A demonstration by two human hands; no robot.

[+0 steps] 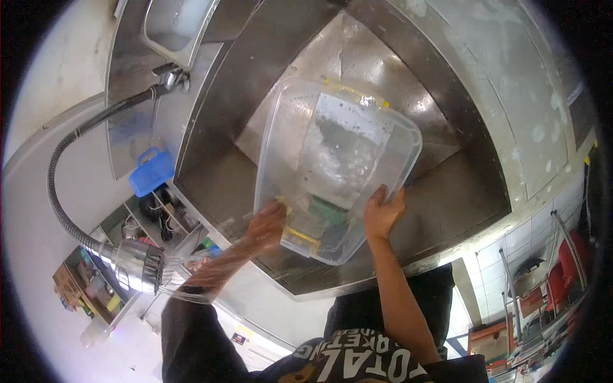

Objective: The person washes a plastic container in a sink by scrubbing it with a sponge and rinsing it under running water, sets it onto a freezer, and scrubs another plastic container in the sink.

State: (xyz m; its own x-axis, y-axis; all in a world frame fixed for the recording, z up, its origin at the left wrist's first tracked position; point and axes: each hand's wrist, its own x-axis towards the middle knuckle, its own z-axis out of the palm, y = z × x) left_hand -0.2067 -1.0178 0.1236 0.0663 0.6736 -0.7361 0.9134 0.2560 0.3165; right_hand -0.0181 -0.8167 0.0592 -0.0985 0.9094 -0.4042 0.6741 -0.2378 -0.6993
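A clear plastic storage box with yellow latches is held tilted over the steel sink. My left hand, a little blurred, is closed on its near left edge beside a yellow latch. On the near right side, my right hand grips the box wall, thumb up along the rim. Water drops and a white patch show on the box. Something green shows at its near end; I cannot tell whether it lies inside or behind the plastic.
At the left, a hose sprayer hangs from a curved metal hose, near my left forearm. A blue plastic basket sits beside the sink. Beyond the tap stands a steel basin. Shelves with kitchenware are lower left.
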